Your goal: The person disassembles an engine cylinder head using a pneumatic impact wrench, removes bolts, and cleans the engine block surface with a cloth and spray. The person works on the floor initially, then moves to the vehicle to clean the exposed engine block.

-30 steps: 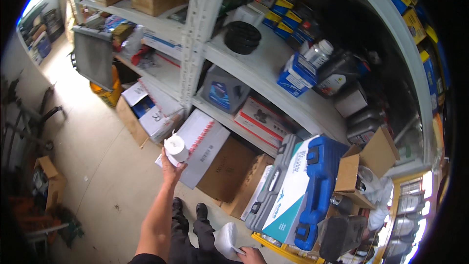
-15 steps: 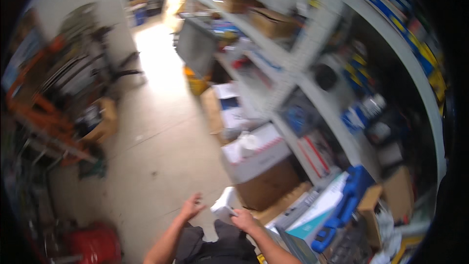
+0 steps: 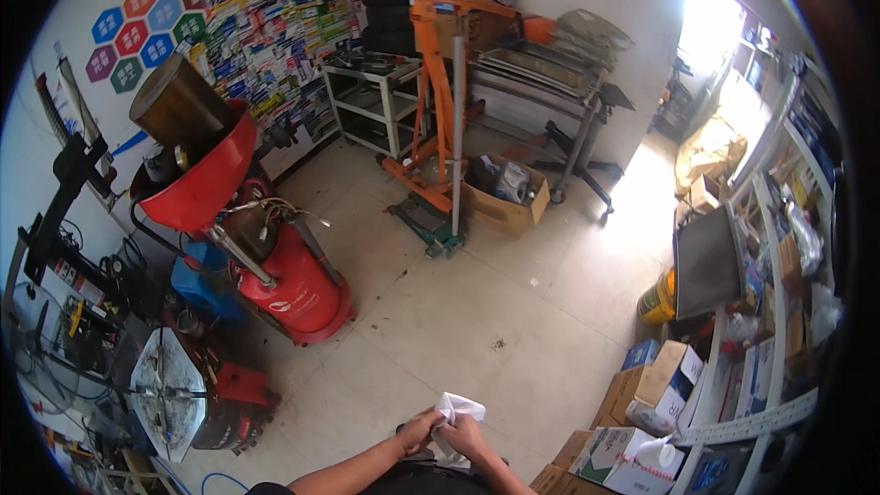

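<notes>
So, the crumpled white thing sits low in the middle of the view, pinched between both hands in front of the person's body. Left hand has its fingers closed on the left side of it, right hand is clamped on the lower right, and the two are basically side by side. Most of the loose part pokes up above the knuckles. Can't tell if it's paper, cloth or plastic.

Past that it's a pale tiled floor with dark specks. Right side has cartons by a metal shelf, with a white roll-like thing on one of them, plus a yellow bucket farther up. On the left there's a red wheeled machine; farther back, an orange hoist near an open cardboard box with bottles in it. Bright doorway at upper right.
</notes>
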The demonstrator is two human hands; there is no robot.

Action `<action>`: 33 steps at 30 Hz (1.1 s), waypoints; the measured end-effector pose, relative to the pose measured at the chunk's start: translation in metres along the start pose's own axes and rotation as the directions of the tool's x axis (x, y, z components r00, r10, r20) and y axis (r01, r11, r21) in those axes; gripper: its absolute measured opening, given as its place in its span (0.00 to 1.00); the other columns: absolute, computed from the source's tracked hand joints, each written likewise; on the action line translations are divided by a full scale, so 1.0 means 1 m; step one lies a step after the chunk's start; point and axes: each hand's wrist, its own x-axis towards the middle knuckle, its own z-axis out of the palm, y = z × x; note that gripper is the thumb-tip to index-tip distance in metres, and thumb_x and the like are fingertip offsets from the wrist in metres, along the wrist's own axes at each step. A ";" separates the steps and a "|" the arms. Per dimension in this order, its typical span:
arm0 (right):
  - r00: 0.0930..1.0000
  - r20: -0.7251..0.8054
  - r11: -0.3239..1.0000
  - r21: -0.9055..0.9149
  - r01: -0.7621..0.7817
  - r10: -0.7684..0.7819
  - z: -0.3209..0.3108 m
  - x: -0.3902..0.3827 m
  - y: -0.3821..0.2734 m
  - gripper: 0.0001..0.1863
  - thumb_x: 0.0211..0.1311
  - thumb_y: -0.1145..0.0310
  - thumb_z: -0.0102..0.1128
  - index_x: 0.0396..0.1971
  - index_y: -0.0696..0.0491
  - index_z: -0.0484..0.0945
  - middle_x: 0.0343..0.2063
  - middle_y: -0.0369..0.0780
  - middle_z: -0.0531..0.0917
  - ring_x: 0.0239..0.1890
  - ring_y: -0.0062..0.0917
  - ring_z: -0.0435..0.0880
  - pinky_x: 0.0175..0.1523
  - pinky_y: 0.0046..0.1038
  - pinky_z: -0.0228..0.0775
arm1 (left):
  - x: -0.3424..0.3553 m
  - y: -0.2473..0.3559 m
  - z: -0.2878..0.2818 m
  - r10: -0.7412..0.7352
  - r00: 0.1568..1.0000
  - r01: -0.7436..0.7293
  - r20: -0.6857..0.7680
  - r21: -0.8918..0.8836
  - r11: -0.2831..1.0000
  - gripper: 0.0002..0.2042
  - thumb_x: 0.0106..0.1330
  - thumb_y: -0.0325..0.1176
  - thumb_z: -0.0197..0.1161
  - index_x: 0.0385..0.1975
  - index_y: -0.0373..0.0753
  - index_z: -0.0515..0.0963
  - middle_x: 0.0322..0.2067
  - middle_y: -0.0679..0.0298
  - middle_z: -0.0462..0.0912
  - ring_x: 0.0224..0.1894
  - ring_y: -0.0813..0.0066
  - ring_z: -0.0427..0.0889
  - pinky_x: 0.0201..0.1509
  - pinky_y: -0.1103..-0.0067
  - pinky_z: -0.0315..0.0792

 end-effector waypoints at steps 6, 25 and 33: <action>0.981 0.056 0.976 -0.097 0.193 -0.188 0.000 0.082 -0.098 0.18 0.60 0.56 0.61 0.40 0.56 0.85 0.34 0.54 0.87 0.40 0.50 0.87 0.47 0.46 0.77 | -0.015 0.117 -0.057 0.229 0.973 -0.203 -0.016 -0.529 0.824 0.26 0.77 0.51 0.44 0.63 0.39 0.73 0.57 0.56 0.82 0.61 0.58 0.79 0.67 0.59 0.70; 0.401 0.914 0.632 0.344 -0.694 -0.058 -0.128 0.503 -0.348 0.23 0.74 0.61 0.59 0.59 0.61 0.75 0.42 0.38 0.87 0.42 0.21 0.86 0.50 0.24 0.78 | 0.126 0.489 -0.103 0.663 0.227 -0.754 -0.713 0.303 0.583 0.15 0.66 0.15 0.60 0.53 0.30 0.77 0.47 0.55 0.85 0.47 0.72 0.85 0.55 0.78 0.77; 0.584 0.772 0.914 0.387 -0.119 -0.251 -0.086 0.648 -0.475 0.14 0.66 0.70 0.66 0.47 0.60 0.82 0.38 0.35 0.86 0.38 0.17 0.84 0.44 0.22 0.74 | 0.150 0.566 -0.176 0.517 0.298 -0.763 -0.802 0.125 0.634 0.14 0.66 0.16 0.62 0.51 0.27 0.76 0.44 0.55 0.85 0.46 0.72 0.85 0.53 0.76 0.80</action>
